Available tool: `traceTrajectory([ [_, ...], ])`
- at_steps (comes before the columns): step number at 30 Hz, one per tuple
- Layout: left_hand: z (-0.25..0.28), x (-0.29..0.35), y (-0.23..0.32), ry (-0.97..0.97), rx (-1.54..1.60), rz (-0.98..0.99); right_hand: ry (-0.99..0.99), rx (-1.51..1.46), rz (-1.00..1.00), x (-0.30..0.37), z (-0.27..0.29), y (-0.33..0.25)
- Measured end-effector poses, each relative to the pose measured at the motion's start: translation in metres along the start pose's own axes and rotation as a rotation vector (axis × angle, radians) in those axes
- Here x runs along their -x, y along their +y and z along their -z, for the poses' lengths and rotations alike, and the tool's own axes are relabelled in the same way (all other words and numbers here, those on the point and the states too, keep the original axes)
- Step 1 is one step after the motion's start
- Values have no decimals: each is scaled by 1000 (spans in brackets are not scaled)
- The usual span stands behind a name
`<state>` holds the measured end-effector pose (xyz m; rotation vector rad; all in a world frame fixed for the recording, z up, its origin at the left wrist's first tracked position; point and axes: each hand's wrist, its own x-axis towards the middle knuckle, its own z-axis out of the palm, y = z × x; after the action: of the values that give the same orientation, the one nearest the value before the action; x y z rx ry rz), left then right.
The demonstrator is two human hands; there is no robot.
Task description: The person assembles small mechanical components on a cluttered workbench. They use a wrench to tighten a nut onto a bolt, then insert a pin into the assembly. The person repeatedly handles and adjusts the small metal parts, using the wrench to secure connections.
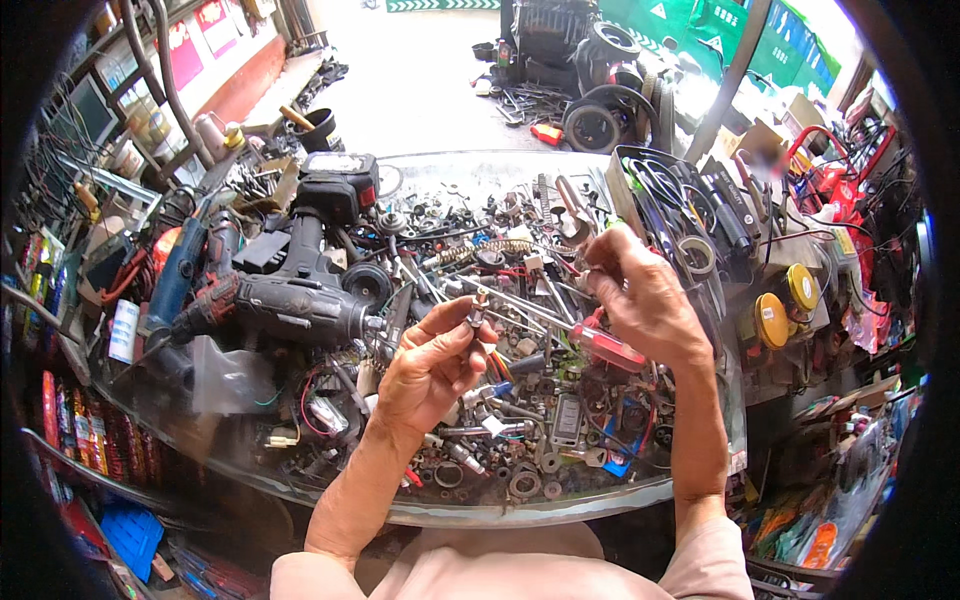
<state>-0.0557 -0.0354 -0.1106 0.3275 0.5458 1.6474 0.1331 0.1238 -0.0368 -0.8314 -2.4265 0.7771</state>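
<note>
Brass-tipped fitting (478, 309): already in hand, above the table's (520, 514) middle; what is left cannot be told.
Left hand (430, 368): fingertips pinched on the fitting.
Right hand (645, 302): half-curled near the red-handled screwdriver (610, 348); grip hidden.
Loose hardware (567, 420): jumbled to the near edge.

Passable between left hand (432, 368) and right hand (645, 305), above small grey metal parts (515, 410) | crossed low by red-handled, metal-shafted screwdriver (610, 348) | blocked leftward by black cordless power tool (292, 307) (bulky), rightward by long open-topped box (623, 187)
</note>
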Motion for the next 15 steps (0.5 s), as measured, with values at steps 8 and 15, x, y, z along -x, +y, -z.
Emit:
traceTrajectory([
  [8,-56,-21,23,-108,-75,-174,-214,-920,-221,26,54,-58],
  [15,-103,-21,20,-327,-190,-301,-364,-1288,-146,47,65,-83],
])
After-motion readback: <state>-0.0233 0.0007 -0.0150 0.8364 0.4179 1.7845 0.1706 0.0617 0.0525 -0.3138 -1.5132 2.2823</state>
